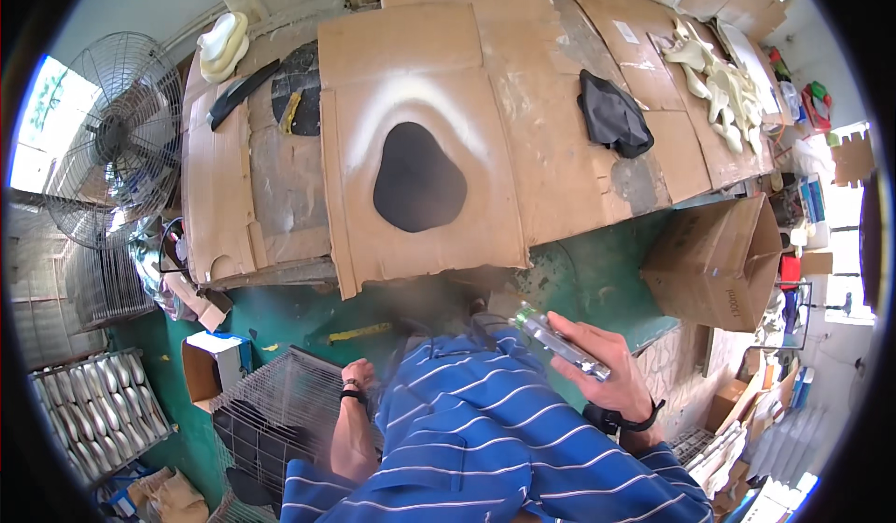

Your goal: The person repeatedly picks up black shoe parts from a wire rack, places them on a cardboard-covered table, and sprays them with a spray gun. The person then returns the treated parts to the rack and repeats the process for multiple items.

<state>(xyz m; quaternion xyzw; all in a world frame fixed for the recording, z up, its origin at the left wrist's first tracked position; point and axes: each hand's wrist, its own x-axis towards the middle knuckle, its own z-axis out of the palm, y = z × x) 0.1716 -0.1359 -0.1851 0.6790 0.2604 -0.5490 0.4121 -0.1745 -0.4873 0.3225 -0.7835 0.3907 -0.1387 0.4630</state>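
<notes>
My right hand (611,369) is closed around a long, shiny silver hand tool (565,344) with a green part at its far end. It is held out in front of my body, over the floor before the table. Beside a wire rack, my left hand (357,374) hangs low with its fingers curled in, and nothing shows in it. Ahead of me, a flat black rounded-triangular piece (418,178) lies on a cardboard sheet (401,42). A white sprayed-looking band arches around its far end.
A fan (117,136) stands at the left. Black material (614,114) and cream-coloured molded parts (719,89) lie on the table's right side. A cardboard box (705,262) stands by its right front edge. The wire rack (280,402) holds black pieces; white parts (98,411) fill another rack.
</notes>
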